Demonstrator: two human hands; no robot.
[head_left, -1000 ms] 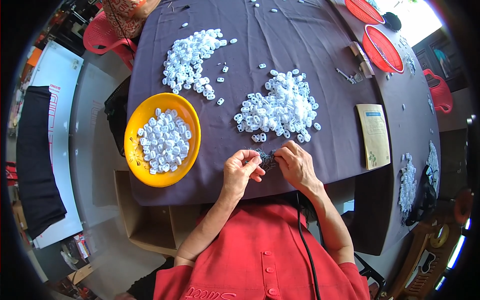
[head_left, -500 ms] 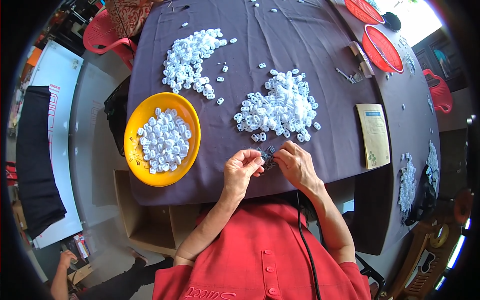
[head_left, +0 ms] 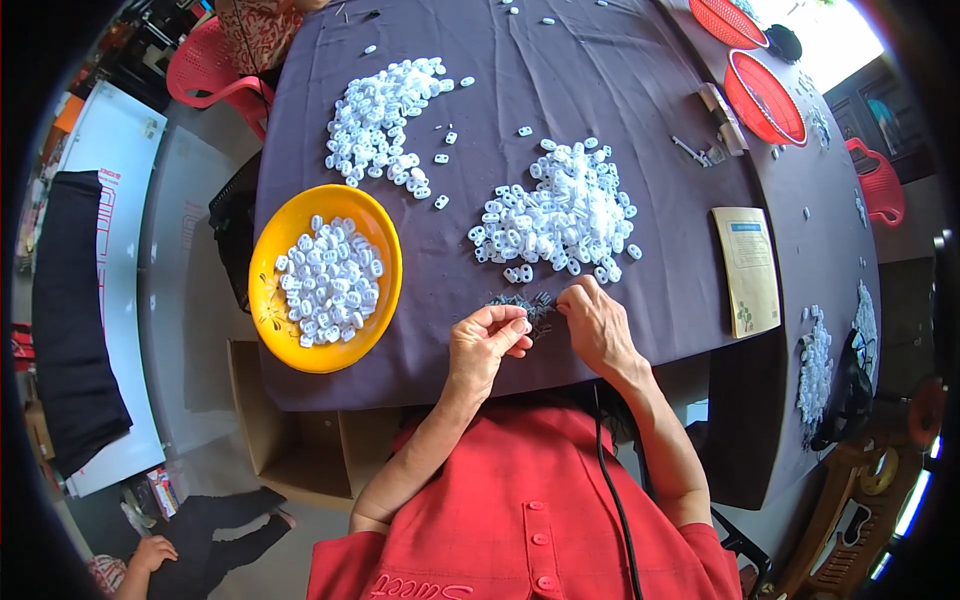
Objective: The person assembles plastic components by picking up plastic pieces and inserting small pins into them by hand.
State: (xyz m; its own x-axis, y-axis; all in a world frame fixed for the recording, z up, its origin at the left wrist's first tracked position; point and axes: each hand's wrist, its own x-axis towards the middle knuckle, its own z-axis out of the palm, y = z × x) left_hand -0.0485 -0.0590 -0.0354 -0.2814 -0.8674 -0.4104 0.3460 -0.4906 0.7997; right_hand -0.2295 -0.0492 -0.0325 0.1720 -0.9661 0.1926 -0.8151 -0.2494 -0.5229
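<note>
Work partway along, it seems — bowl (head_left: pixel 262 265) part-filled, two heaps loose.
Head view: white pieces (head_left: pixel 330 285) lie in that bowl at the tabletop (head_left: pixel 620 90)'s near left corner; the far heap (head_left: pixel 375 125) by its left edge and near heap (head_left: pixel 565 215) perhaps remain. Dark pins (head_left: pixel 514 301) lie toward the near edge. Left hand (head_left: pixel 482 345): thumb and fingertip together — on what, cannot tell. Right hand (head_left: pixel 598 328): beside the pins, grip hidden, cannot tell.

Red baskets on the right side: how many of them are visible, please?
2. One red basket is at the upper right; another red basket is just beyond it, cut by the picture's top edge. More may be outside the view.
</note>
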